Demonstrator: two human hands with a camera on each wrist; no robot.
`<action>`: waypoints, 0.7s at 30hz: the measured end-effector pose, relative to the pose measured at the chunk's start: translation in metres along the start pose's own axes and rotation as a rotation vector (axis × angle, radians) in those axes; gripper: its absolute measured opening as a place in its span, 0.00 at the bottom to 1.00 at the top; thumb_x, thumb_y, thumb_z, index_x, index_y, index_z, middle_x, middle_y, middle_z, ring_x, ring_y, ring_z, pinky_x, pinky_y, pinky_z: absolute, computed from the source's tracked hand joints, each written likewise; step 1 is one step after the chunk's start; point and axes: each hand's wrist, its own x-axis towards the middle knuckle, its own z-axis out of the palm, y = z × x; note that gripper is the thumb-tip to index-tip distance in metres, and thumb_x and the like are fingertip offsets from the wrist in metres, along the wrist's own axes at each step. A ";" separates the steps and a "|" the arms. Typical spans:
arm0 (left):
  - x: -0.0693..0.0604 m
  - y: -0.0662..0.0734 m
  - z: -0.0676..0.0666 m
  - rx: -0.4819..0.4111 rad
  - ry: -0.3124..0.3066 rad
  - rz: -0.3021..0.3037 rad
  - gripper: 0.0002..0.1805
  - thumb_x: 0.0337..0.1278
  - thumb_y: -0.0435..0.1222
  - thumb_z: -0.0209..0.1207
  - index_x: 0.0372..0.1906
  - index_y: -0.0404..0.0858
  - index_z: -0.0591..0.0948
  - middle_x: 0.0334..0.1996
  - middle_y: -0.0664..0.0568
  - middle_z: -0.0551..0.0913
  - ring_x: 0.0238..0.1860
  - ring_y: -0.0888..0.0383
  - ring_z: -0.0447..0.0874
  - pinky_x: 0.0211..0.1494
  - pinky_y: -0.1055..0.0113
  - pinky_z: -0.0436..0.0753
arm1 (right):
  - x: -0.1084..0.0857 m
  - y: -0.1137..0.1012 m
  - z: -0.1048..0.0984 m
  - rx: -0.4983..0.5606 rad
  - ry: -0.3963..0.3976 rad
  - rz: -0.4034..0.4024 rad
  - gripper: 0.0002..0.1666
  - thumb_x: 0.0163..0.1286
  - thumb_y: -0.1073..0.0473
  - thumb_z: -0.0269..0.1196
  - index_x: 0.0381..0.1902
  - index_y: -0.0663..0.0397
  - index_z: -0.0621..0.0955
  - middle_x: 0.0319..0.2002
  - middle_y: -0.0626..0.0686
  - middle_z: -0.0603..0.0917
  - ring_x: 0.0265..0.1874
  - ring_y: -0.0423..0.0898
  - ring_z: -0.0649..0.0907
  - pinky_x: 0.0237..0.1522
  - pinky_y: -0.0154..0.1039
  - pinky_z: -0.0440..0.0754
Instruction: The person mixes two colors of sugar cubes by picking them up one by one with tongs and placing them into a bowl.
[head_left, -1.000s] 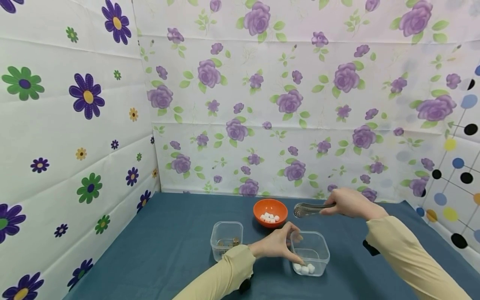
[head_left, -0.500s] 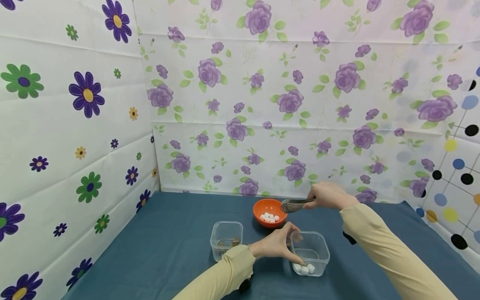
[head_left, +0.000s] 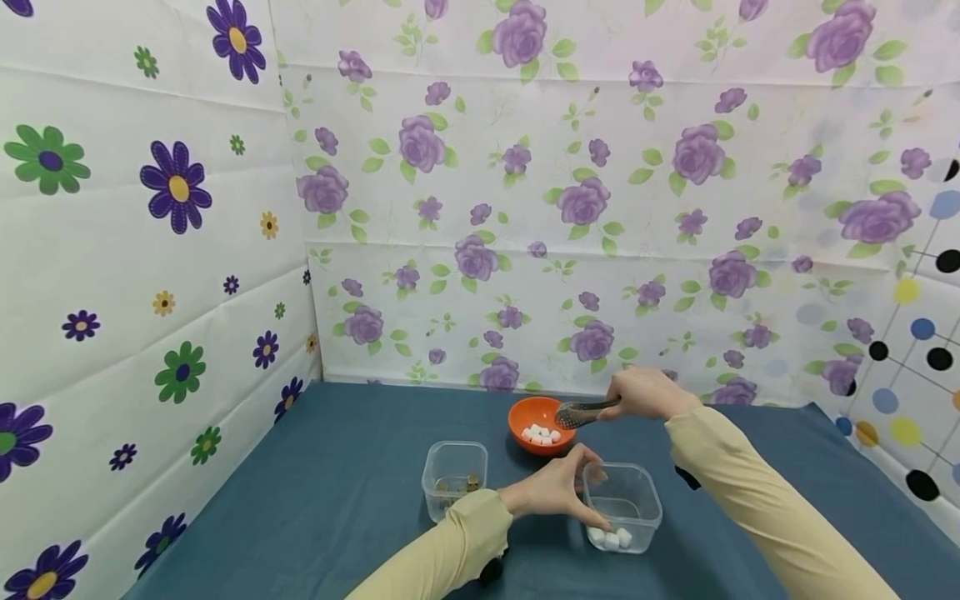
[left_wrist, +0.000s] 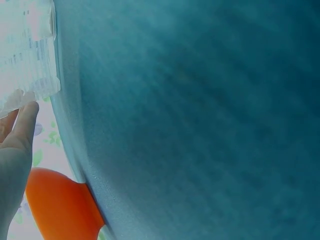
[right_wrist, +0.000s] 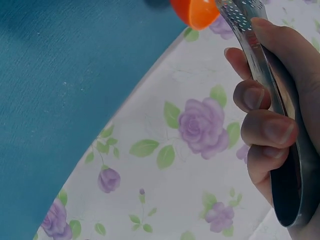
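Note:
My right hand (head_left: 647,393) grips metal tongs (head_left: 588,412), its fingers wrapped round the handle in the right wrist view. The tongs' perforated tips lie at the right rim of an orange bowl (head_left: 522,417), which holds several white marshmallow-like pieces (head_left: 541,434). No piece can be made out between the tips. My left hand (head_left: 551,487) holds the left side of a clear plastic container (head_left: 637,522), thumb in front and fingers behind. A few similar white pieces (head_left: 611,540) lie in its front part. The left wrist view catches only part of this hand and container.
A second clear container (head_left: 455,451) with several small brown pieces (head_left: 472,482) stands to the left, partly behind the left sleeve (head_left: 457,533). A dark blue cloth (head_left: 337,483) covers the table. Floral sheets (head_left: 450,333) rise along its back and sides.
My right hand has moved left with the tongs, from right of the orange bowl to its rim. The left hand and both containers stay in place.

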 end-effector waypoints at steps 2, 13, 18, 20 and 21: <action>0.000 0.000 0.000 -0.003 -0.003 0.004 0.30 0.49 0.28 0.64 0.54 0.37 0.60 0.53 0.47 0.72 0.53 0.56 0.70 0.50 0.72 0.71 | 0.000 0.000 0.001 0.000 0.001 0.002 0.29 0.54 0.52 0.68 0.06 0.44 0.62 0.08 0.38 0.48 0.08 0.36 0.49 0.14 0.31 0.50; 0.001 -0.001 -0.001 0.007 0.003 0.005 0.31 0.48 0.29 0.64 0.55 0.37 0.61 0.53 0.48 0.72 0.52 0.56 0.70 0.49 0.72 0.71 | -0.006 0.004 -0.007 -0.016 -0.017 0.058 0.26 0.54 0.52 0.68 0.05 0.45 0.68 0.07 0.38 0.49 0.08 0.36 0.50 0.13 0.32 0.50; 0.001 -0.001 -0.001 0.017 0.006 0.008 0.32 0.48 0.30 0.65 0.56 0.36 0.60 0.53 0.48 0.72 0.53 0.56 0.70 0.49 0.72 0.71 | -0.018 0.015 -0.008 -0.004 -0.012 0.060 0.27 0.55 0.52 0.67 0.05 0.44 0.65 0.07 0.38 0.49 0.08 0.36 0.50 0.14 0.32 0.50; 0.001 -0.002 -0.001 0.023 0.009 0.006 0.32 0.48 0.30 0.65 0.56 0.35 0.60 0.53 0.48 0.72 0.52 0.56 0.70 0.49 0.71 0.72 | -0.024 0.019 -0.008 0.003 -0.009 0.058 0.29 0.55 0.52 0.67 0.06 0.43 0.61 0.08 0.38 0.49 0.08 0.36 0.50 0.14 0.32 0.50; 0.001 -0.002 -0.001 0.025 0.010 0.003 0.32 0.48 0.31 0.65 0.56 0.35 0.61 0.53 0.49 0.72 0.52 0.56 0.70 0.49 0.71 0.72 | -0.027 0.022 -0.008 0.007 -0.008 0.063 0.30 0.55 0.51 0.67 0.06 0.43 0.60 0.08 0.39 0.49 0.08 0.36 0.49 0.14 0.32 0.50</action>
